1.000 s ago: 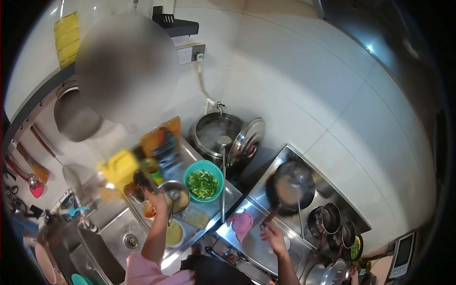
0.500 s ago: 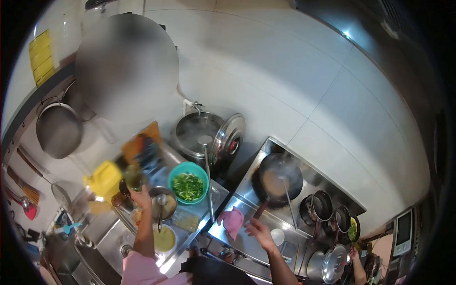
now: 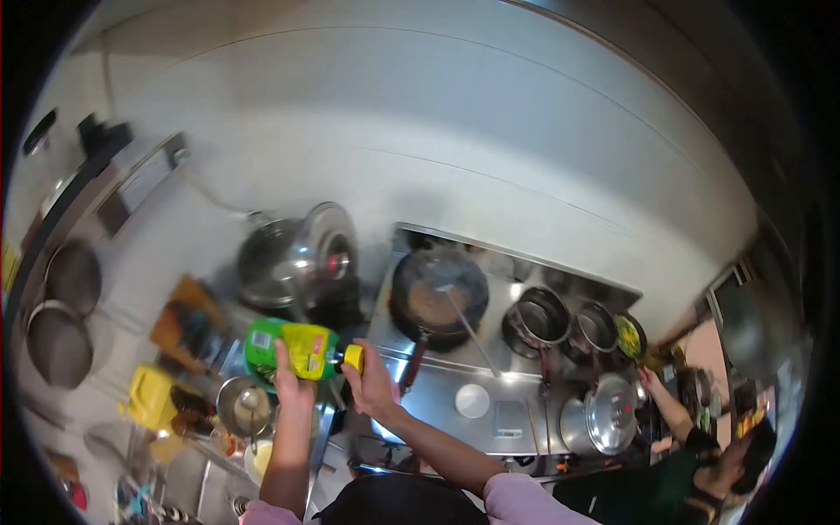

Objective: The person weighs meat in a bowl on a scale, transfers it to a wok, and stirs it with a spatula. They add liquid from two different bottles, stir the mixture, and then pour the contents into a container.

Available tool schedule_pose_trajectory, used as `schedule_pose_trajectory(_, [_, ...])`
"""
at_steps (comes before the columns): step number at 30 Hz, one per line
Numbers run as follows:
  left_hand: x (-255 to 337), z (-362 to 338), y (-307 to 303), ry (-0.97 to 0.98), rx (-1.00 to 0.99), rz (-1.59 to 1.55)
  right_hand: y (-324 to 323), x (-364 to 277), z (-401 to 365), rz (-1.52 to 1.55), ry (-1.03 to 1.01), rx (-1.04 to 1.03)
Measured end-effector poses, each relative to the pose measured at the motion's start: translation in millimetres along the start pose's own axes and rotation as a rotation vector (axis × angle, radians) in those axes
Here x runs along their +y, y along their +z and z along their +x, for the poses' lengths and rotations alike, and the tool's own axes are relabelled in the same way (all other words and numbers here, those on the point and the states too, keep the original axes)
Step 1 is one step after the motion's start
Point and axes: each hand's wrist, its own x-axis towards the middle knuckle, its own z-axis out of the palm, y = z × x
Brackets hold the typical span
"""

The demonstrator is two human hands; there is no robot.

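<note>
A bottle with a green and yellow label [image 3: 308, 352] lies tilted sideways in front of me, its yellow cap [image 3: 353, 357] towards the right. My left hand [image 3: 294, 385] wraps round the body of the bottle from below. At the cap end, my right hand [image 3: 372, 382] has its fingers closed on the yellow cap. Beyond the hands, a wok [image 3: 472, 289] sits on the stove with a long-handled utensil [image 3: 472, 329] leaning in it; brownish content shows inside. Below and left of the bottle is a metal bowl [image 3: 227, 409] with a ladle in it.
A large steaming-type pot [image 3: 267, 271] with its lid [image 3: 325, 241] propped stands at the back left. Several dark pans [image 3: 538, 317] and a lidded silver pot [image 3: 577, 427] are on the right. A co-worker's arm [image 3: 669, 407] reaches in there. A yellow jug [image 3: 150, 395] stands at left.
The bottle has come from the left counter to the middle in my left hand. My right hand, open before, has closed on its cap. The view has swung right.
</note>
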Motion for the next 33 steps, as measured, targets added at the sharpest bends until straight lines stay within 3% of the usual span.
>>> schedule_pose_trajectory(2, [-32, 2, 14, -0.157, -0.033, 0.015, -36, 5, -1, -0.053, 0.122, 0.065])
schedule_pose_trajectory(6, [-89, 30, 31, -0.243, -0.105, 0.069, -80, 77, 11, 0.313, 0.439, 0.43])
schedule_pose_trajectory(7, [-101, 41, 37, -0.186, -0.101, 0.107, -103, 96, 14, 0.346, 0.514, 0.363])
schedule_pose_trajectory(8, [-114, 55, 49, -0.125, -0.1, 0.144, -121, 120, 18, 0.291, 0.466, 0.418])
schedule_pose_trajectory(9, [-123, 64, 63, -0.062, -0.096, 0.18, -137, 168, 21, -0.028, 0.238, 0.496])
schedule_pose_trajectory(11, [-139, 61, 119, 0.273, -0.192, 0.367, -184, 190, 12, -0.659, 0.246, 0.44])
schedule_pose_trajectory(13, [-162, 90, 144, 0.452, -0.297, 0.558, -200, 218, -7, -0.867, 0.412, 0.282])
schedule_pose_trajectory(15, [-186, 108, 177, 0.58, -0.388, 0.665, -215, 266, -15, -0.572, 0.619, 0.041])
schedule_pose_trajectory(16, [-197, 115, 192, 0.646, -0.434, 0.715, -223, 273, -13, -0.417, 0.708, -0.078])
schedule_pose_trajectory(19, [-224, 134, 228, 0.663, -0.517, 0.806, -243, 262, -11, -0.289, 0.707, -0.021])
schedule_pose_trajectory(23, [-258, 165, 256, 0.732, -0.478, 0.789, -267, 237, 2, -0.237, 0.647, 0.098])
schedule_pose_trajectory(28, [-254, 159, 295, 0.76, -0.468, 0.806, -281, 229, 14, -0.269, 0.539, 0.151])
schedule_pose_trajectory(33, [-250, 168, 274, 0.738, -0.49, 0.92, -279, 240, 15, -0.297, 0.579, 0.043])
